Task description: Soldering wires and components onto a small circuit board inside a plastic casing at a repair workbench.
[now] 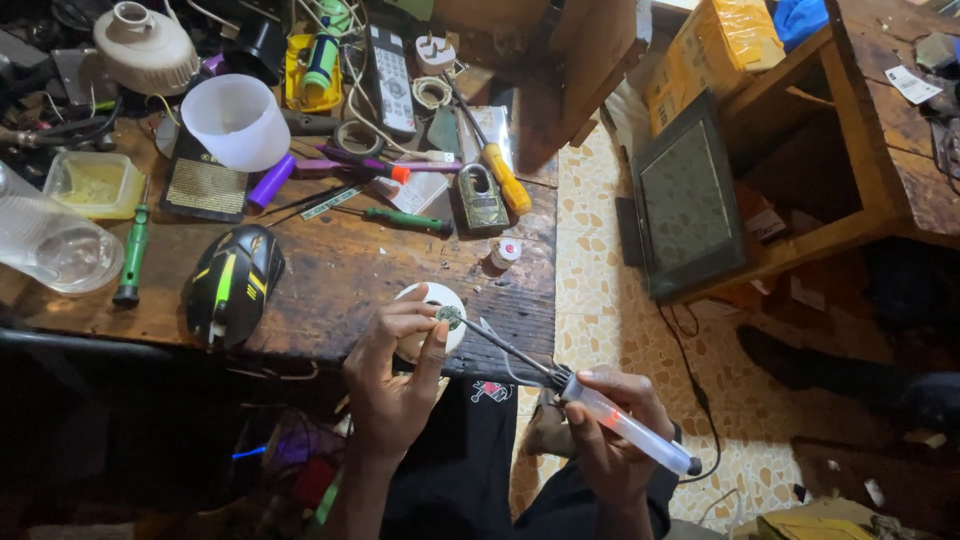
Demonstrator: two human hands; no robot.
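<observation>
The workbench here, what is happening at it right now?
A person sits at a cluttered wooden bench. The left hand pinches a small round part in front of a white disc. The right hand holds a soldering iron, its tip at the part. A padlock and a computer mouse lie nearby.

Much of the white round part [432, 310] is covered by the left hand [395, 375], and the small piece pinched at its fingertips is too small to be made out. Left of that part, the clear plastic bottle [45, 240] is cut by the frame's left edge. Below it, the space under the wooden table [340, 270] is lost in darkness.
</observation>
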